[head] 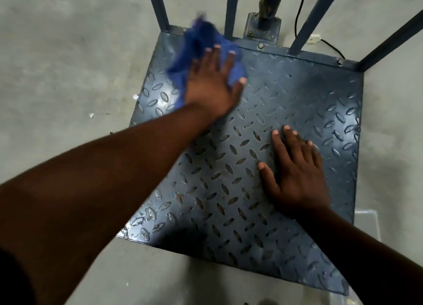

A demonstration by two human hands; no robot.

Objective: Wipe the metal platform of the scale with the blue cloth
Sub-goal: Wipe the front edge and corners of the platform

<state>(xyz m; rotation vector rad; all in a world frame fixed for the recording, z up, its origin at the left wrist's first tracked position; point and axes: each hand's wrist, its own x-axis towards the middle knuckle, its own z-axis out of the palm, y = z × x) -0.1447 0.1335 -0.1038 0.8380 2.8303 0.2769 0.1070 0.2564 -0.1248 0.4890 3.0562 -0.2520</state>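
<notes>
The scale's metal platform [297,94] is a dark blue-grey tread plate lying low on the floor. A crumpled blue cloth [196,44] sits at its far left corner. My left hand [212,85] presses flat on the cloth with fingers spread and straight; part of the cloth is blurred beyond the fingertips. My right hand [295,169] rests palm down on the bare plate, right of centre, fingers straight and apart. The two hands do not touch.
Blue upright bars [231,9] and a bolted post base [263,27] rise along the platform's far edge. A black cable [299,14] and white plug [314,39] lie behind. Grey concrete floor [57,64] surrounds the scale, with small white scraps at left.
</notes>
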